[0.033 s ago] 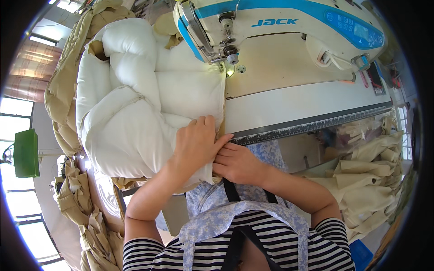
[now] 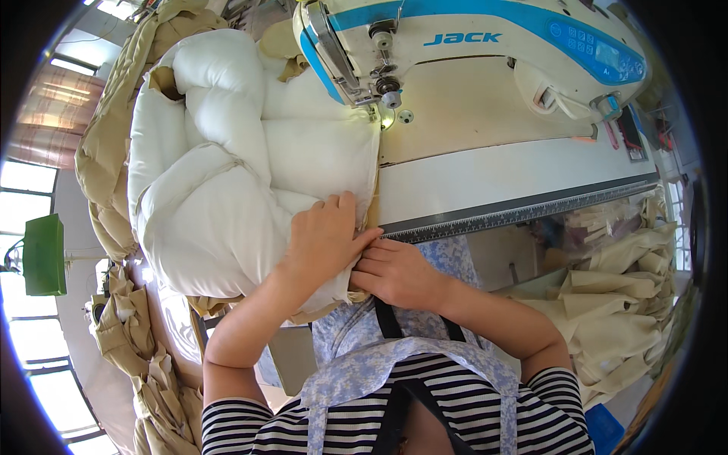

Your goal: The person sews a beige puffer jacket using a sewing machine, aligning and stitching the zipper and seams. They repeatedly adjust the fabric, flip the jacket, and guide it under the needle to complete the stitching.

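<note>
A puffy white padded garment [image 2: 212, 182] with beige fabric at its edges lies on the sewing table. Its straight right-hand edge runs from under the needle area of the white and blue sewing machine [image 2: 379, 68] down toward me. My left hand [image 2: 322, 231] presses on the padding near that edge, its fingers close together and the thumb pointing right. Against it, my right hand [image 2: 394, 269] has its fingers curled around the garment's edge at the table's front. The fingertips of my right hand are partly hidden by cloth and the left thumb.
A dark ruler strip [image 2: 516, 216] runs along the table's front edge. Beige fabric pieces [image 2: 614, 303] are piled at the right, and more beige padded garments [image 2: 110, 174] hang at the left. Beyond them stands a green box-shaped object [image 2: 44, 255]. A small lamp lights the needle.
Both hands have shifted slightly left, drawing the near part of the garment's edge with them. The sewing machine stays as it was.
</note>
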A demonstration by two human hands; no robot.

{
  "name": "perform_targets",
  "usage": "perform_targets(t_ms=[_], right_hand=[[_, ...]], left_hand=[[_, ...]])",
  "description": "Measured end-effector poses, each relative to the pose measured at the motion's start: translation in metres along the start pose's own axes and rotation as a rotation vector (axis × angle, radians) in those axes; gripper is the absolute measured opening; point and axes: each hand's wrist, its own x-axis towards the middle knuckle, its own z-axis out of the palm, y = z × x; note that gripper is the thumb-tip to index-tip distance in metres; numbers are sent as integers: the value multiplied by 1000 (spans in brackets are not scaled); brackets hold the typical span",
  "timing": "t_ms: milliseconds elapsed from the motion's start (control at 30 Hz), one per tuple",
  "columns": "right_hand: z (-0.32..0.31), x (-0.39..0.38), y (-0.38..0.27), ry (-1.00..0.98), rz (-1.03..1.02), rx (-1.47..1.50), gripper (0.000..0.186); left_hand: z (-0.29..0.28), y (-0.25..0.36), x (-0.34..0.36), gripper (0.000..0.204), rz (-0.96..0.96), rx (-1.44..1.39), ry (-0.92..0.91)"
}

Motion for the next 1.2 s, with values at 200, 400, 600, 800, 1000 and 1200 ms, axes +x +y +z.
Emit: perform_targets(t_ms=[200,400,600,800,1000,1200], right_hand=[[-8,9,8,-14,-39,77,19],[-9,7,24,97,-56,-122,23],[-24,-11,20,19,244,90,20],[-25,-11,17,58,107,78,17],[-33,-13,14,-42,149,184,21],[-39,-10,15,-59,143,168,22]], left_hand=[[-7,-22,3,15,137,5,164],[-26,-28,27,14,-126,-435,443],[-50,-11,43,9,-17,-316,365],[-8,11,40,20,413,-18,268],[15,-1,35,23,333,-131,221],[15,-1,34,26,305,-162,153]])
